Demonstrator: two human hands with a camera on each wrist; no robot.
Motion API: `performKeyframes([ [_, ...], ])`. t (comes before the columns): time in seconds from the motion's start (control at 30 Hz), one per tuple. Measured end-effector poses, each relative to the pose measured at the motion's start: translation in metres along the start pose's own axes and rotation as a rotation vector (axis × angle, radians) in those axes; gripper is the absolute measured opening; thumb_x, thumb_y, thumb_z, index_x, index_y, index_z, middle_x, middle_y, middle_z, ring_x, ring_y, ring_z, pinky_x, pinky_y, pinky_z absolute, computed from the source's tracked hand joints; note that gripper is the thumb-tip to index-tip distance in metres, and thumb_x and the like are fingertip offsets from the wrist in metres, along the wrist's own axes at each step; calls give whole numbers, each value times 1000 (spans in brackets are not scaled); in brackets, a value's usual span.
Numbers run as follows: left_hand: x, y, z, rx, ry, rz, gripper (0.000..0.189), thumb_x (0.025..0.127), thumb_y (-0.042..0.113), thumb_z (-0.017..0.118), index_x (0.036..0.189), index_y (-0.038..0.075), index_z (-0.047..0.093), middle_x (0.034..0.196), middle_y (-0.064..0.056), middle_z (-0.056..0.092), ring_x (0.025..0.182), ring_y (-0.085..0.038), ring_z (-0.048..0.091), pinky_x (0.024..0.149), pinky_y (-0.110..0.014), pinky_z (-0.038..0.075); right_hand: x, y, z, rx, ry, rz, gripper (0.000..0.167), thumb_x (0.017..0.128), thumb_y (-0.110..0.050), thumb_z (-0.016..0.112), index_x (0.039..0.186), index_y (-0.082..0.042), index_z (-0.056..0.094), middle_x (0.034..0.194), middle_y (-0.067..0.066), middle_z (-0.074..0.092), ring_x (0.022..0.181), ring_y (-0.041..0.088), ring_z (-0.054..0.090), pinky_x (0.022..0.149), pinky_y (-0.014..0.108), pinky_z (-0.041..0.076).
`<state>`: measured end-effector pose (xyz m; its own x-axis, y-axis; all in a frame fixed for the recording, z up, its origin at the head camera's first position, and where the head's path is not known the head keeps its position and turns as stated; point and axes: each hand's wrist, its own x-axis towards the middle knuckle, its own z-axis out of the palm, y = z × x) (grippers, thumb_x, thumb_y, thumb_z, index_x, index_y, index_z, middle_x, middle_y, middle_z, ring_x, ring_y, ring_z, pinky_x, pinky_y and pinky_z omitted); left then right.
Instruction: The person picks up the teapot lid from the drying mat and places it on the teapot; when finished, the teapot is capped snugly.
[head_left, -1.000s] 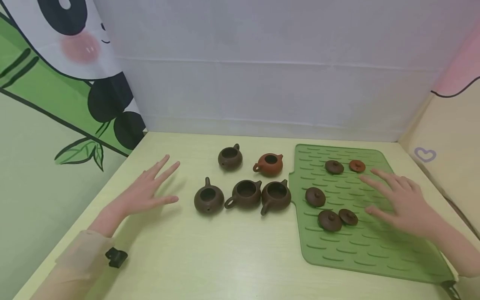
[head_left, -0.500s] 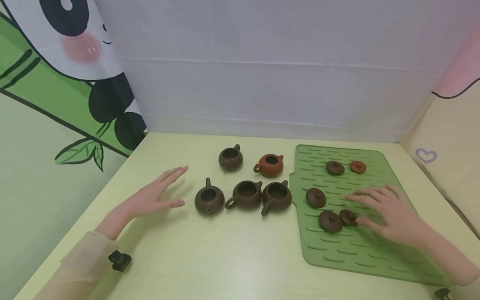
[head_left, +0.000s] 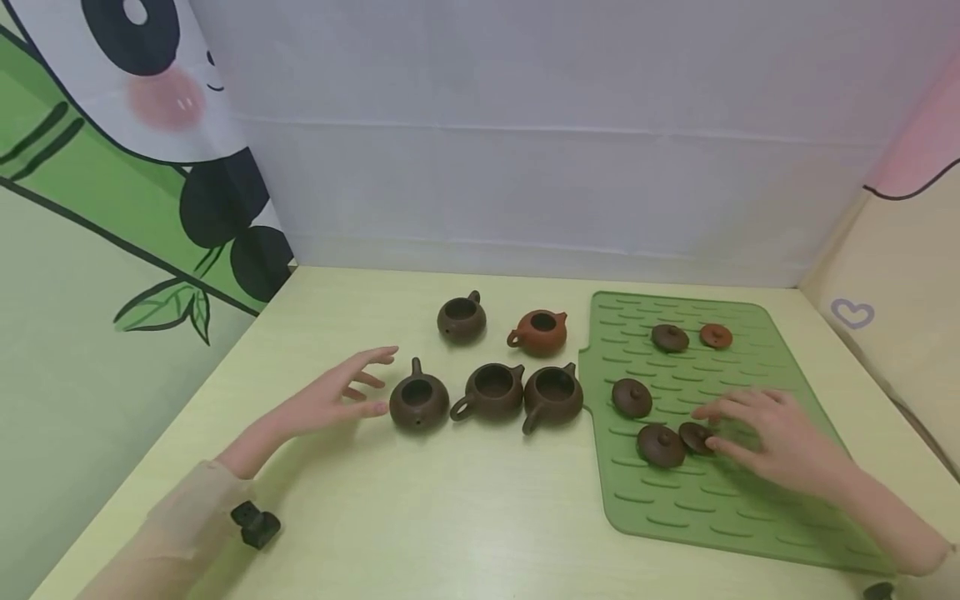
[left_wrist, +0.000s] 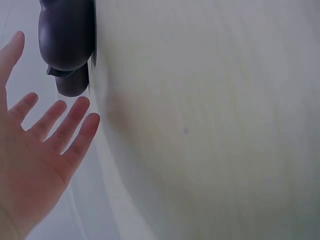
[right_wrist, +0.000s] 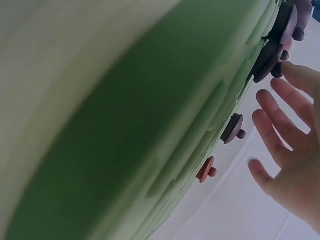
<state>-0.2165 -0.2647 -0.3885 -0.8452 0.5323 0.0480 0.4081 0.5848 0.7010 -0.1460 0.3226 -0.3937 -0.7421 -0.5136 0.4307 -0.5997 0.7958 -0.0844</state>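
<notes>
My left hand (head_left: 326, 406) reaches toward a dark brown teapot (head_left: 418, 402) without a lid, its fingers spread around the pot's left side and not closed on it. In the left wrist view the same hand (left_wrist: 45, 150) has its fingers extended below the teapot (left_wrist: 67, 35). Over the green mat (head_left: 750, 517), my right hand (head_left: 780, 442) hovers with its thumb at the edge of a small dark lid (head_left: 695, 437). The right wrist view shows the fingers apart, with the thumb tip close to the knob of a dark lid (right_wrist: 267, 61). A larger dark lid (head_left: 660, 447) lies against the small one.
Two more dark teapots (head_left: 493, 392) stand side by side in the front row. Behind them are another dark teapot (head_left: 461, 321) and a reddish one (head_left: 542, 333). Farther back on the mat lie dark lids (head_left: 632, 398) and a reddish lid (head_left: 716, 336). A white backdrop (head_left: 525, 183) closes the table's rear.
My left hand has moved right, up to the nearest dark teapot. My right hand has come down and left from the mat's right side to the small dark lid. Teapots and lids stay put.
</notes>
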Motion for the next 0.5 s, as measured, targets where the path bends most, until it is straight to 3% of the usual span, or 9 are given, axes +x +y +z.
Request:
performKeyframes([
  [0.2,2,3,9,-102,-32,-24,74,90,27,73,150,12,33,150,-19,43,120,-33,61,95,-39,54,2,-1,0,1,-22,-18,35,70,-21,86,101,-27,71,91,-18,69,81,0,62,78,41,51],
  [0.5,3,2,15,-171,-51,-53,66,87,23,76,140,10,40,145,-17,46,122,-35,56,90,-28,54,4,3,1,53,-40,-34,34,68,-17,87,94,-28,70,85,-22,67,75,-8,57,70,30,53],
])
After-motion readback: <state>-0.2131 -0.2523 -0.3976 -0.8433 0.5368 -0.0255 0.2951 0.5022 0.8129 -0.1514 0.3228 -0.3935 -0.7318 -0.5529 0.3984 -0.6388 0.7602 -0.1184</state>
